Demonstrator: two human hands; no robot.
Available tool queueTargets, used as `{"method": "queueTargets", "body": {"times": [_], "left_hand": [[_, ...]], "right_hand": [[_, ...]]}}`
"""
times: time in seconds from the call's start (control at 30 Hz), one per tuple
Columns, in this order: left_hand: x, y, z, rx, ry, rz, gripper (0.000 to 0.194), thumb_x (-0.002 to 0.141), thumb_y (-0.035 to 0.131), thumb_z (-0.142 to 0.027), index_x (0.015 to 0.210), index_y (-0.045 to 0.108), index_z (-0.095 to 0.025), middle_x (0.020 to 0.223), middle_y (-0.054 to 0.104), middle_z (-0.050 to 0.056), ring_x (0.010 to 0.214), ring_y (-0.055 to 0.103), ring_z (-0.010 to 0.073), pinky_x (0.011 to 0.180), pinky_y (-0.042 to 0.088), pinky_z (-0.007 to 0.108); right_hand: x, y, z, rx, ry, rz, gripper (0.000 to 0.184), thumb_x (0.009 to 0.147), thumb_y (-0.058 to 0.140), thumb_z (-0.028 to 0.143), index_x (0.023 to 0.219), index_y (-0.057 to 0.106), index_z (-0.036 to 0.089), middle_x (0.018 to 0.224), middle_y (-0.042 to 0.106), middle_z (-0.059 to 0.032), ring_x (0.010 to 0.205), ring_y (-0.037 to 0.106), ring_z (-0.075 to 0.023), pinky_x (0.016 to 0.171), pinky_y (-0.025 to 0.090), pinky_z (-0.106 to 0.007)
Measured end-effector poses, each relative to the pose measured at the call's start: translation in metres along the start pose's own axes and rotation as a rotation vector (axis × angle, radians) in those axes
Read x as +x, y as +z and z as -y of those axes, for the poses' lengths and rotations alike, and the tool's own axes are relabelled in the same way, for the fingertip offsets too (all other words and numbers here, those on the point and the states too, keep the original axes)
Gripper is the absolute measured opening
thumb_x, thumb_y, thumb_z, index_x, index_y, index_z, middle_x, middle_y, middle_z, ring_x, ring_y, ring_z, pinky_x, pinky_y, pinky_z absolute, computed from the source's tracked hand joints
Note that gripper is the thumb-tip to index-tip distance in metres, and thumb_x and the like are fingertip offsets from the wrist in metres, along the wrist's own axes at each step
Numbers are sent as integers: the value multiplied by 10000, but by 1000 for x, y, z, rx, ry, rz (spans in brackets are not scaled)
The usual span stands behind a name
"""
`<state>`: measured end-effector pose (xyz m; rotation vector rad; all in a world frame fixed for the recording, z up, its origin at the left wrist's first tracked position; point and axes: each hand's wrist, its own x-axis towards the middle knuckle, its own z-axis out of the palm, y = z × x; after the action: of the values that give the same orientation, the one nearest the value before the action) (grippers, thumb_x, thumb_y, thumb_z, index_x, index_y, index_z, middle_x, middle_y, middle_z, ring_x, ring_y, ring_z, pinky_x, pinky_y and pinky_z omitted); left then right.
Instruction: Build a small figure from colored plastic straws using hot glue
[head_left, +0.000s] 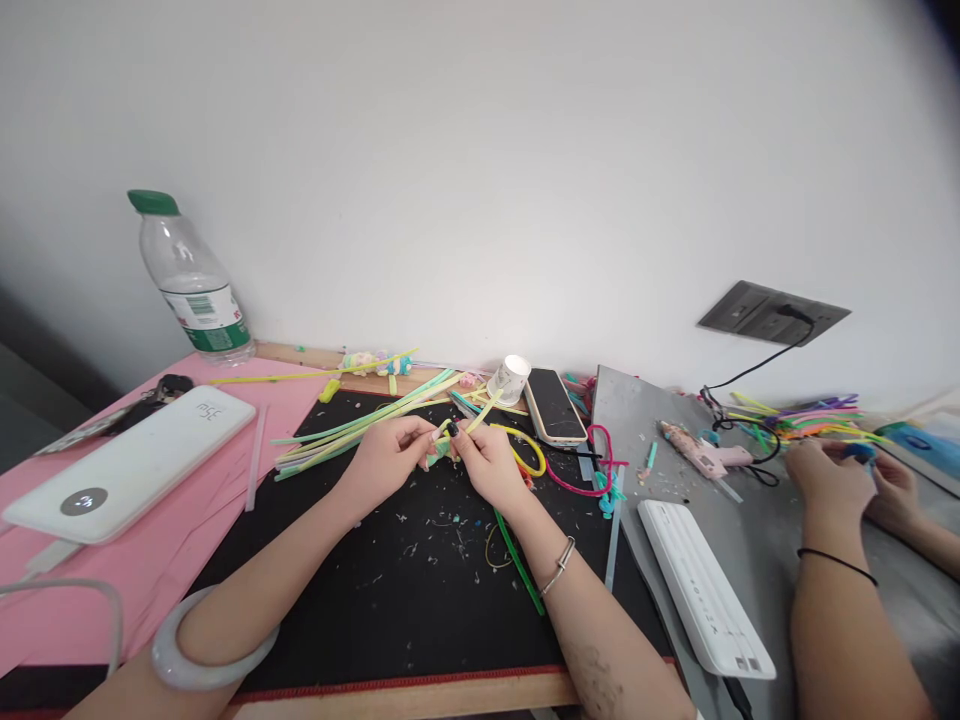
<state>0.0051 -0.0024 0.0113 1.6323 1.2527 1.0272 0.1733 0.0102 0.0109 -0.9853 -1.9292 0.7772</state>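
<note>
Pinching with thumbs and fingertips, the left hand [386,460] and the right hand [491,468] grasp a small pale green and yellow fuzzy piece [441,449] between them. It sits right at their fingertips, over the far half of the black mat [360,600], well apart from that mat's red-stitched near edge. A pale yellow stem [484,411] slants up from the right hand's fingers toward the paper cup [514,381], which stands near the mat's far edge. Just beyond the left hand, a bundle of pale fuzzy stems [367,425] stretches from the mat's left side toward its far edge. A yellow loop [538,460] lies just beside the right hand, and a green stem [517,560] runs from near its wrist toward the near edge. The phone [555,405] rests near the mat's far right corner, with a crimson loop [577,490] close by. Pink sheets [172,510] lie along the left side, bearing a white power bank [142,455]. Past the right edge, on a grey surface [626,415], are a glue gun [697,448] and a co-worker's hands [832,480].
</note>
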Motion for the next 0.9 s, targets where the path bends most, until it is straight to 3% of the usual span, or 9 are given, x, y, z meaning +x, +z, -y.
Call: {"method": "queueTargets", "body": {"times": [0.2,0.43,0.53,0.7,0.9], "left_hand": [[-1,0,3,-34,58,132,268,848,516,-386,764,645,-167,680,618,9,536,536,117,549,455,247],[-2,1,0,-78,16,200,281,842,538,-397,732,655,-167,634,611,3,511,531,112,528,452,237],[-3,2,-2,-88,40,189,309,860,512,-410,740,656,-164,652,630,13,526,556,119,529,462,239],[-5,6,-1,-37,74,100,220,803,610,-366,865,689,-170,688,679,18,582,625,142,619,507,262],[-6,4,0,127,194,2,205,857,529,-295,797,695,-190,655,684,10,610,635,146,634,491,254]], "right_hand": [[1,-1,-4,20,105,-67,368,921,407,377,605,417,189,553,396,37,533,359,-107,534,274,-242],[2,0,-7,7,114,-33,358,907,416,400,616,390,192,571,355,47,545,326,-101,536,259,-238],[2,0,-9,32,141,-75,356,911,416,409,630,386,192,582,342,47,552,311,-101,532,252,-238],[0,2,-9,52,151,-135,366,909,423,415,622,403,188,576,351,44,550,305,-101,526,245,-241],[-1,3,-3,58,140,-147,371,901,429,406,604,424,183,574,359,35,563,316,-109,539,257,-247]]}}
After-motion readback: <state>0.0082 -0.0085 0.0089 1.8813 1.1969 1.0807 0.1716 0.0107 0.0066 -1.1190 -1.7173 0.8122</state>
